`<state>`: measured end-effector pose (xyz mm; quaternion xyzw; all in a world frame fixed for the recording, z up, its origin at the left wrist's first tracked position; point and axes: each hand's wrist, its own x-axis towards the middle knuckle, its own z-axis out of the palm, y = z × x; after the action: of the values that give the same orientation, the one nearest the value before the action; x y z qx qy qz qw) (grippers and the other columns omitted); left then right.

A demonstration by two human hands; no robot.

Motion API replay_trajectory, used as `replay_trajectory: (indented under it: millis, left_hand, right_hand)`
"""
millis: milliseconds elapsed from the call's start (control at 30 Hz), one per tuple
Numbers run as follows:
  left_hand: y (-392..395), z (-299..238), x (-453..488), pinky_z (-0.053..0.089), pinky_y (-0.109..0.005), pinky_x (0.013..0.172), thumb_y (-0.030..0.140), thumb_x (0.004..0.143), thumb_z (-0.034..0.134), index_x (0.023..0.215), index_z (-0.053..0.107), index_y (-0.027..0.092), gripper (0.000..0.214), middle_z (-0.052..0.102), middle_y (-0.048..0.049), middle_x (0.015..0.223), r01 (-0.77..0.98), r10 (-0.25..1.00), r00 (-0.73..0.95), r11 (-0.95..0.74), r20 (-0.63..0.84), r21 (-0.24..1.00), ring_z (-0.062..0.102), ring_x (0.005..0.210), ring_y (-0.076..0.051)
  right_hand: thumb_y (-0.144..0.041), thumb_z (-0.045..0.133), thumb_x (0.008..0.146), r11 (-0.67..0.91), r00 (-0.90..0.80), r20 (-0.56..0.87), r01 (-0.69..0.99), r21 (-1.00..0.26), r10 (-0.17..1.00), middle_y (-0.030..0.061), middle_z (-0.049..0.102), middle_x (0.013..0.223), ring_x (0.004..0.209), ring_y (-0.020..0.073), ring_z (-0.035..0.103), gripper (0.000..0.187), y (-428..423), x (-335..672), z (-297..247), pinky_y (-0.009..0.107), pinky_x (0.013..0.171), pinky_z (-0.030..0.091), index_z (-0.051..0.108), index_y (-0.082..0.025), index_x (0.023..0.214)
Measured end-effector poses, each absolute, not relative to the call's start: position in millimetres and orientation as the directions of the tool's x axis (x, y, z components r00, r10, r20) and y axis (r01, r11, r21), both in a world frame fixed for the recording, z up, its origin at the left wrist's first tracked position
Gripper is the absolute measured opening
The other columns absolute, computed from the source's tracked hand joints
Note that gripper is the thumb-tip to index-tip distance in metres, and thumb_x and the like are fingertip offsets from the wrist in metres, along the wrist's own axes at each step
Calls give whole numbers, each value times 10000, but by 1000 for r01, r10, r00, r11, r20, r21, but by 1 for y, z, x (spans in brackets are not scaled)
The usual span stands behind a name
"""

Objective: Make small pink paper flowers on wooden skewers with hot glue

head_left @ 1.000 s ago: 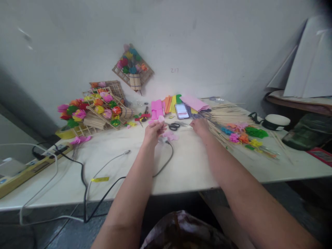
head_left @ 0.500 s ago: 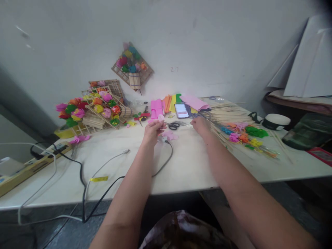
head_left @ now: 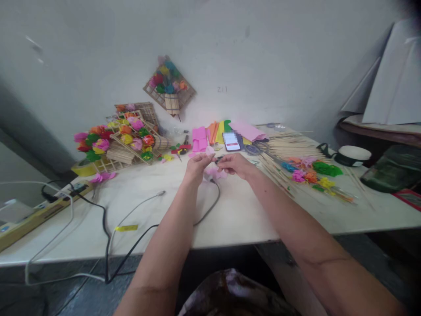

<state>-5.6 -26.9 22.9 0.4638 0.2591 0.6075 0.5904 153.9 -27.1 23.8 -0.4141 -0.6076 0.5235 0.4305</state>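
Observation:
My left hand (head_left: 198,167) pinches a small pale pink paper petal (head_left: 209,150), which stands up above the fingertips. Close on its right, my right hand (head_left: 235,165) has thumb and fingers pressed together; whatever is between them is too small to make out. The two sets of fingertips nearly meet over the table. Loose pink petals (head_left: 221,174) lie beneath them, beside a grey cable's plug. Black-handled scissors (head_left: 218,159) are mostly hidden behind the fingers. Just beyond, a phone (head_left: 232,141) leans near folded pink crepe paper (head_left: 199,139).
Paper flowers on bamboo frames (head_left: 131,136) crowd the table's left. Bamboo sticks (head_left: 292,145) and loose paper flowers (head_left: 309,175) lie right, near a white-topped cup (head_left: 353,156). Cables and a power strip (head_left: 42,213) run along the left. A finished flower piece (head_left: 170,85) hangs on the wall.
My right hand has moved left from the thin, shiny strands by the scissors to meet my left hand. My left hand has shifted slightly right, still holding the petal.

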Motion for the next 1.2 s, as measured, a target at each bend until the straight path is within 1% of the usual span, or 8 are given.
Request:
replay_trajectory:
  millis: [200, 367, 433, 533, 667, 867, 1000, 1200]
  left_hand:
    - [-30, 23, -5, 465, -240, 708, 240, 553, 769, 588, 617, 133, 190, 638, -1, 606, -430, 949, 188, -151, 252, 890, 606, 620, -95]
    - [-30, 23, -8, 456, -227, 601, 266, 533, 782, 616, 633, 128, 220, 642, -16, 592, -354, 952, 237, -101, 194, 930, 594, 559, -99]
    - [-31, 23, -8, 454, -228, 579, 272, 528, 785, 625, 646, 122, 226, 652, -28, 601, -323, 937, 294, -86, 186, 943, 591, 545, -101]
    - [-34, 22, -7, 467, -242, 605, 271, 540, 781, 657, 667, 113, 227, 665, -43, 621, -285, 903, 382, -86, 196, 954, 603, 559, -112]
    - [-37, 20, -3, 470, -255, 608, 270, 549, 779, 667, 672, 110, 225, 669, -55, 620, -262, 870, 445, -100, 212, 960, 610, 566, -128]
    - [-36, 16, -1, 457, -254, 609, 270, 564, 769, 686, 679, 112, 219, 672, -61, 623, -226, 855, 480, -99, 199, 969, 613, 576, -132]
    - [-37, 16, 0, 470, -282, 648, 289, 555, 770, 688, 676, 107, 245, 679, -74, 645, -217, 853, 486, -94, 191, 972, 628, 612, -152]
    - [-39, 16, 3, 478, -292, 677, 287, 541, 779, 699, 677, 113, 256, 673, -61, 626, -223, 863, 475, -71, 172, 972, 632, 625, -152]
  right_hand:
    - [-254, 723, 579, 75, -417, 36, 77, -994, 908, 43, 641, 547, 385, 56, 453, 180, -35, 143, 22, 180, 339, 243, 638, -108, 642]
    - [-275, 707, 613, 21, -592, -41, 98, -995, 805, 80, 686, 657, 428, 77, 504, 231, -29, 163, 24, 190, 379, 313, 674, -104, 765]
    - [-285, 710, 615, -1, -549, -20, 35, -999, 836, 86, 690, 683, 441, 78, 504, 254, -25, 173, 25, 195, 389, 317, 678, -106, 793]
    - [-312, 727, 607, 31, -385, 86, -147, -989, 919, 62, 673, 687, 480, 77, 499, 272, -21, 178, 24, 201, 407, 317, 687, -121, 796]
    - [-320, 747, 582, 88, -256, 163, -280, -956, 953, 16, 617, 615, 511, 82, 485, 285, -19, 170, 22, 216, 450, 327, 701, -142, 800]
    - [-273, 759, 507, 99, -182, 158, -297, -950, 971, -5, 603, 601, 481, 73, 453, 247, -19, 159, 21, 229, 467, 323, 681, -152, 708]
    - [-262, 739, 508, 108, -148, 152, -274, -956, 977, -15, 584, 567, 462, 73, 443, 224, -18, 158, 20, 223, 436, 290, 658, -152, 685]
    - [-255, 723, 507, 183, -118, 219, -253, -950, 969, -25, 573, 532, 428, 70, 435, 203, -18, 156, 20, 216, 402, 279, 626, -149, 650]
